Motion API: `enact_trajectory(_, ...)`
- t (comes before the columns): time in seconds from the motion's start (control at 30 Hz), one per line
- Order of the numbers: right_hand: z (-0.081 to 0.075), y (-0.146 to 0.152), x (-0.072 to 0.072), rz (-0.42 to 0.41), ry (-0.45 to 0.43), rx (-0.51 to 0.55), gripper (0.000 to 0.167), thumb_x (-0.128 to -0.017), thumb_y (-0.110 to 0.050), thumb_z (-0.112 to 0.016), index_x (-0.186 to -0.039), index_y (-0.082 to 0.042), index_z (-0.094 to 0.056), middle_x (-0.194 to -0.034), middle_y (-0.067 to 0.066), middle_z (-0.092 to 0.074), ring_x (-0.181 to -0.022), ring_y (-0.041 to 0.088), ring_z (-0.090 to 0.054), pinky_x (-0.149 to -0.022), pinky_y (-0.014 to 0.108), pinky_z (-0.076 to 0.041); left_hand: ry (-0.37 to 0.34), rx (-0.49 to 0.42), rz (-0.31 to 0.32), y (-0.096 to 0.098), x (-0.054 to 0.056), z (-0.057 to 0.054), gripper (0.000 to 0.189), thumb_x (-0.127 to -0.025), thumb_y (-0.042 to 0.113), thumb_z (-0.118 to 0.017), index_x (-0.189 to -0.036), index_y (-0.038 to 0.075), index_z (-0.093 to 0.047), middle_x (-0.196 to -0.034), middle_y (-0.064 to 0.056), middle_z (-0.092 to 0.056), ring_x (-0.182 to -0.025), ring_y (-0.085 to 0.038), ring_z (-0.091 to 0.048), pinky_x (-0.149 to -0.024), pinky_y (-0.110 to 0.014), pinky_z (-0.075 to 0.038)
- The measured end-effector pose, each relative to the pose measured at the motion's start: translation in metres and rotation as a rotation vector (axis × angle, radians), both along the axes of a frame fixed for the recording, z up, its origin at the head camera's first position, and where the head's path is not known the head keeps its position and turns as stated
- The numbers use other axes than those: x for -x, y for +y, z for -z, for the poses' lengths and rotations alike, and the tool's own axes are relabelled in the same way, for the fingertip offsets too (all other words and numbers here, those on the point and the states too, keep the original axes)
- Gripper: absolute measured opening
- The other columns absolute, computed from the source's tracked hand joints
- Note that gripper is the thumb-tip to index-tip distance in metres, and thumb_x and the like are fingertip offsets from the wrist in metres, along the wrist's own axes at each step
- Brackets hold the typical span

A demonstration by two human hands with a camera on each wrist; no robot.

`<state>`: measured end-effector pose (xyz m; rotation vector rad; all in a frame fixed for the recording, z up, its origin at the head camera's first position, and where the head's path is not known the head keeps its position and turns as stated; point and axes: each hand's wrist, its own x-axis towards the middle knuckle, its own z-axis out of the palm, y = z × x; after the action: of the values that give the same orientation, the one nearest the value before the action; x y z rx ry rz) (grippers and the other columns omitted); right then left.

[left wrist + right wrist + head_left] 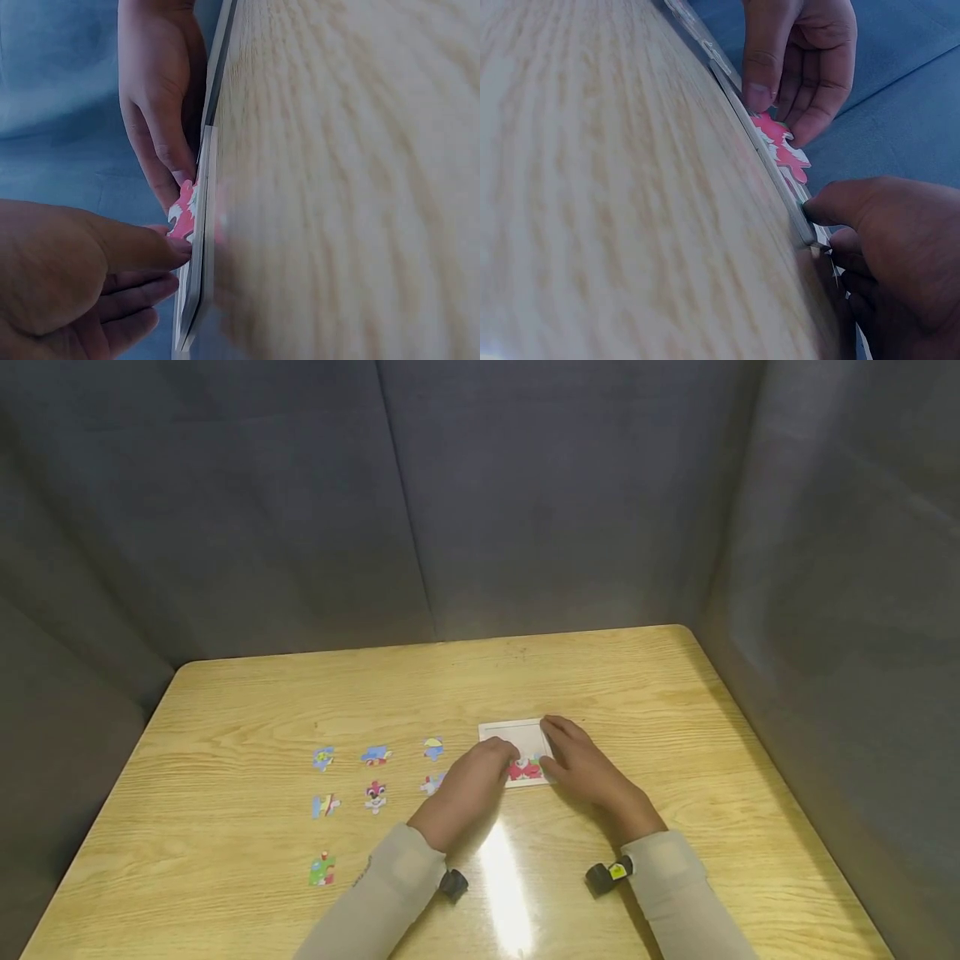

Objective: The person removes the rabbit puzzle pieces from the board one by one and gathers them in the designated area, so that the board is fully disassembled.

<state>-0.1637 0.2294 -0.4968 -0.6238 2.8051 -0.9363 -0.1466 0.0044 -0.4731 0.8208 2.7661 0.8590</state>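
Note:
A white puzzle frame (pixel 517 723) lies on the table, with red, white and green puzzle pieces (pixel 525 770) along its near side. My left hand (pixel 471 783) reaches in from the left; its thumb and finger pinch a red-and-white puzzle piece (pixel 780 146), which stands tilted up from the frame in the right wrist view. On the right side, my right hand (pixel 588 768) grips the frame's edge, its thumb near the lower right corner and its fingers along the far part. In the head view the pinched piece is partly covered by the left fingers.
Several loose puzzle pieces lie left of the frame in spaced rows, among them a red-faced piece (pixel 376 795), a green piece (pixel 322 869) and a blue-yellow piece (pixel 433 747). Grey curtains (pixel 570 502) surround the wooden table (pixel 225 718).

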Motion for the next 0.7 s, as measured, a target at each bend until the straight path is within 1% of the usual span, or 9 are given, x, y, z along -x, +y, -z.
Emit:
enact_trajectory(0.13,0.001,-0.001,-0.001,-0.008,0.004,-0.001,0.063,-0.1,-0.026,-0.055,-0.151,0.001,-0.028,-0.156,0.015,-0.024,-0.144,0.033,-0.021,-0.116,0.048,-0.022,-0.002,0.0,0.007,-0.002,-0.001,0.001,0.022,-0.101,0.008,-0.052,-0.12,0.007,-0.061,-0.119,0.001,-0.06,-0.111,-0.016,-0.058,-0.092,-0.025,-0.05)
enact_trajectory(0.3,0.003,-0.002,-0.001,-0.013,0.002,-0.004,0.063,-0.101,-0.027,-0.053,-0.151,0.0,-0.027,-0.157,0.014,-0.023,-0.145,0.032,-0.02,-0.116,0.048,-0.022,0.029,0.019,0.015,-0.003,-0.001,0.002,0.021,-0.1,0.008,-0.053,-0.119,0.007,-0.062,-0.117,0.0,-0.061,-0.109,-0.016,-0.059,-0.089,-0.024,-0.051)
enact_trajectory(0.47,0.001,-0.002,-0.002,-0.01,0.002,-0.012,0.063,-0.101,-0.027,-0.053,-0.151,0.0,-0.026,-0.157,0.014,-0.023,-0.145,0.032,-0.019,-0.117,0.048,-0.022,0.042,0.022,0.013,-0.004,0.001,0.001,0.021,-0.1,0.008,-0.053,-0.119,0.006,-0.063,-0.118,-0.003,-0.062,-0.109,-0.018,-0.059,-0.09,-0.026,-0.052)
enact_trajectory(0.57,0.001,-0.002,-0.001,-0.011,0.01,-0.014,0.063,-0.101,-0.026,-0.053,-0.151,0.001,-0.026,-0.157,0.015,-0.022,-0.145,0.033,-0.019,-0.117,0.049,-0.021,0.048,0.03,0.01,-0.007,0.002,0.003,0.021,-0.101,0.01,-0.053,-0.119,0.007,-0.063,-0.118,-0.002,-0.062,-0.11,-0.018,-0.059,-0.091,-0.027,-0.052)
enact_trajectory(0.63,0.001,-0.001,-0.001,-0.01,0.01,-0.017,0.063,-0.101,-0.026,-0.053,-0.151,0.001,-0.026,-0.157,0.015,-0.022,-0.145,0.033,-0.019,-0.117,0.049,-0.021,0.033,0.04,0.005,-0.009,0.002,0.003,0.022,-0.101,0.011,-0.052,-0.12,0.009,-0.063,-0.119,0.0,-0.062,-0.111,-0.016,-0.059,-0.092,-0.028,-0.051)
enact_trajectory(0.7,0.0,0.0,-0.001,-0.009,0.007,-0.011,0.063,-0.101,-0.025,-0.053,-0.151,0.001,-0.026,-0.157,0.015,-0.022,-0.145,0.033,-0.019,-0.117,0.049,-0.021,-0.005,0.045,0.003,-0.013,0.0,0.002,0.023,-0.101,0.012,-0.052,-0.122,0.01,-0.063,-0.121,0.001,-0.061,-0.111,-0.015,-0.058,-0.093,-0.029,-0.051)
